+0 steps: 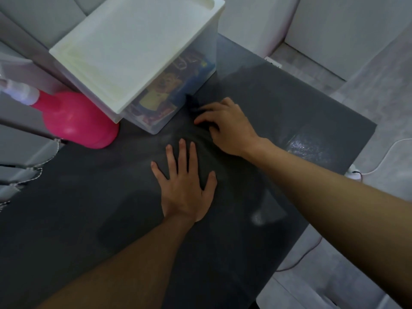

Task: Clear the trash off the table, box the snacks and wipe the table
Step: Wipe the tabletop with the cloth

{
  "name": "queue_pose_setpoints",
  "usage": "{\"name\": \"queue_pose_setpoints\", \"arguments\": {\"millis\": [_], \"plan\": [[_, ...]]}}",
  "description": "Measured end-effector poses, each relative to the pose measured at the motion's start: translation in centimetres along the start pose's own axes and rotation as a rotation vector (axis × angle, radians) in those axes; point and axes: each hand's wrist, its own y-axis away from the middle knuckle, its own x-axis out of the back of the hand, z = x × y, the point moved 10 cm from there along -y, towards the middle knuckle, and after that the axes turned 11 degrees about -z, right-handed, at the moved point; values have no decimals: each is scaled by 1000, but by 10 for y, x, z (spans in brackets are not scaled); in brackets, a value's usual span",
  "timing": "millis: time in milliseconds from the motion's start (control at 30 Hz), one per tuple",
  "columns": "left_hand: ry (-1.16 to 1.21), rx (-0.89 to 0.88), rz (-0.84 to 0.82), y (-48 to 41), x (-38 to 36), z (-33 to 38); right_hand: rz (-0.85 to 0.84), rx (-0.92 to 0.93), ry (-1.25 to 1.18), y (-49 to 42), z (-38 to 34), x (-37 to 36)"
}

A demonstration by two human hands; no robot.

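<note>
Left hand (pixel 186 186) flat, fingers spread, pressing dark cloth (pixel 204 157) on table (pixel 89 219). Right hand (pixel 227 126) curled, gripping cloth's far edge beside lidded box (pixel 133 52) of snacks.

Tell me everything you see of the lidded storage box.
The storage box is translucent plastic, closed with a white raised-rim lid. It stands upright at the dark table's far left; colourful snack packets show through its wall. A pink spray bottle stands beside it, a dark cloth lies just before it.
</note>
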Motion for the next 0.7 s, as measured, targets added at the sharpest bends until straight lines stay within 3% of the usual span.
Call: {"name": "queue_pose_setpoints", "arguments": {"millis": [33, 100, 233, 300, 400, 467, 600, 700], "plan": [[-2, 0, 1, 0, 0, 0, -33, 64, 29, 6, -1, 0], [7, -10, 8, 0, -1, 1, 62, 46, 57, 17, 24, 17], [30, -22, 20, 1, 0, 2, 406, -440, -68, 58, 112, 58], [24, -18, 20, 0, -1, 1, 379, -360, -52, 62, 97, 51], [7, -12, 25, 0, -1, 0, 159, -52, -28, 76, 53, 25], [9, -13, 20, 0, -3, 1, 91, 2, -9, 91, 53, 26], [19, -13, 14, 0, -2, 1, 324, -422, -45, 125, 111, 59], [22, -13, 15, 1, 0, 1, 313, -506, -40, 133, 109, 53]]}}
